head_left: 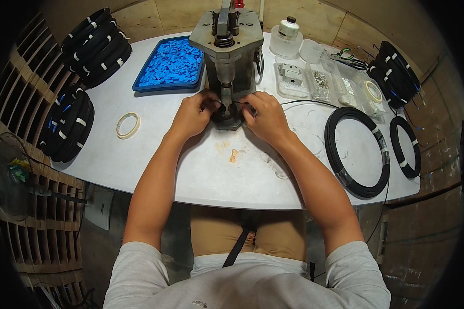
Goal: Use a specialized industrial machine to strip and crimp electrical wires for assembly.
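A grey metal bench press (247, 41) stands at the far middle of the table, with its vertical ram over a small base. My left hand (195, 114) is closed at the left side of the ram, fingertips pinched; a bit of dark line shows there, but what they hold is too small to make out. On the other side, my right hand (265, 114) pinches a thin black cable (304, 101) close to the ram. This cable runs off to the right toward a large black cable coil (333, 139) lying flat. My fingers partly hide the spot under the ram.
A blue tray (165, 89) of small blue pieces sits left of the press. Tape roll (128, 126) and stacked cable coils (98, 51) lie further left. At right are a white bottle (288, 30), clear bins of small parts (320, 85) and more coils (394, 72).
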`<action>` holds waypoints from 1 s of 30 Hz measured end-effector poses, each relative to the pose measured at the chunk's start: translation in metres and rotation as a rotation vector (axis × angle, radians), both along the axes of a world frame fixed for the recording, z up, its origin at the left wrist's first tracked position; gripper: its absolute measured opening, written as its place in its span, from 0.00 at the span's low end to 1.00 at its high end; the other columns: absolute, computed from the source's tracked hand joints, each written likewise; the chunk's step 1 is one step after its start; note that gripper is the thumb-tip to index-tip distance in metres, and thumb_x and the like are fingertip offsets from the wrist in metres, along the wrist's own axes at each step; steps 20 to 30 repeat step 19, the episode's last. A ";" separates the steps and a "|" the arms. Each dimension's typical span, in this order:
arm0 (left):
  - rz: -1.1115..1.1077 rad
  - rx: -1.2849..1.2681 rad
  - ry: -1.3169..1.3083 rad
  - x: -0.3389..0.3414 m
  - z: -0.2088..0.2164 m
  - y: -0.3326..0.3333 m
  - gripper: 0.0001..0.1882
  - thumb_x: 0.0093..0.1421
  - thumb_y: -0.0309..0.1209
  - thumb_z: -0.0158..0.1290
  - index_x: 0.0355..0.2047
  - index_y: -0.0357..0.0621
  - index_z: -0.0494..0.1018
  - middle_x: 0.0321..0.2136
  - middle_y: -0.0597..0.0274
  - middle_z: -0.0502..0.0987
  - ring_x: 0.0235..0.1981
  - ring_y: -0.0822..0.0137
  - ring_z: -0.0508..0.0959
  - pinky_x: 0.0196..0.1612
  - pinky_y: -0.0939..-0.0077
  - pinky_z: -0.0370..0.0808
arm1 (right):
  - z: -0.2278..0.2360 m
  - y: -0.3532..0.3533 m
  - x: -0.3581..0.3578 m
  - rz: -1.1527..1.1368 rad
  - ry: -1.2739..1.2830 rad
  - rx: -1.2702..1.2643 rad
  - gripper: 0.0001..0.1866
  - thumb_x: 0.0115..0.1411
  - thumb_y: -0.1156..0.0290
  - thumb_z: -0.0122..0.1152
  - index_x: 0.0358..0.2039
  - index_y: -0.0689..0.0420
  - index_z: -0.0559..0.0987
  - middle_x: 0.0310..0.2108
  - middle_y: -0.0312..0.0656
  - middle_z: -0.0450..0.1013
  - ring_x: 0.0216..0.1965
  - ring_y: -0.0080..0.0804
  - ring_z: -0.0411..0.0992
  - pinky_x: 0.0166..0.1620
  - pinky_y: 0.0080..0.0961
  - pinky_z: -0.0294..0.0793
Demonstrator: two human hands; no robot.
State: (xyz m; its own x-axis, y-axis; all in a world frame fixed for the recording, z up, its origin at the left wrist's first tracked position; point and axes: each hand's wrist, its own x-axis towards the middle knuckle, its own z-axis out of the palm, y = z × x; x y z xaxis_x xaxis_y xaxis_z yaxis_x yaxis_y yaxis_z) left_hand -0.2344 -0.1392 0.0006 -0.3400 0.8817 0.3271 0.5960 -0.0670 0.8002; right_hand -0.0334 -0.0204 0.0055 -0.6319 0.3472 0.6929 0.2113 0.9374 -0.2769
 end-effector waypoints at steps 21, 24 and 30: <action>0.004 -0.041 -0.008 0.001 0.003 0.000 0.10 0.68 0.29 0.59 0.46 0.38 0.81 0.37 0.48 0.86 0.39 0.54 0.86 0.49 0.64 0.79 | 0.002 -0.002 0.002 0.000 -0.003 -0.048 0.05 0.58 0.75 0.67 0.36 0.56 0.84 0.33 0.45 0.79 0.38 0.47 0.79 0.44 0.42 0.78; 0.004 -0.041 -0.008 0.001 0.003 0.000 0.10 0.68 0.29 0.59 0.46 0.38 0.81 0.37 0.48 0.86 0.39 0.54 0.86 0.49 0.64 0.79 | 0.002 -0.002 0.002 0.000 -0.003 -0.048 0.05 0.58 0.75 0.67 0.36 0.56 0.84 0.33 0.45 0.79 0.38 0.47 0.79 0.44 0.42 0.78; 0.004 -0.041 -0.008 0.001 0.003 0.000 0.10 0.68 0.29 0.59 0.46 0.38 0.81 0.37 0.48 0.86 0.39 0.54 0.86 0.49 0.64 0.79 | 0.002 -0.002 0.002 0.000 -0.003 -0.048 0.05 0.58 0.75 0.67 0.36 0.56 0.84 0.33 0.45 0.79 0.38 0.47 0.79 0.44 0.42 0.78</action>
